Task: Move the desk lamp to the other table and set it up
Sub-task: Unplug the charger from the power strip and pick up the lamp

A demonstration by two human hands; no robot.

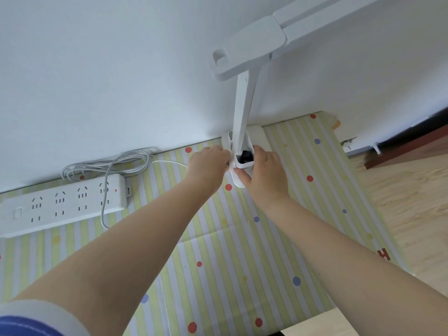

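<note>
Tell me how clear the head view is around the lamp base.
Head view: even daylight, no glare; wide-angle bends the wall line; lamp base sharp but half hidden by the left hand and right hand; lamp head cropped top right.

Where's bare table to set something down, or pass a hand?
Free: the striped cloth between the two forearms, and the strip right of the lamp base out to the table's right edge. Crowded: back left, where the power strip and coiled cable sit against the wall; both hands, left and right, flank the base.
</note>
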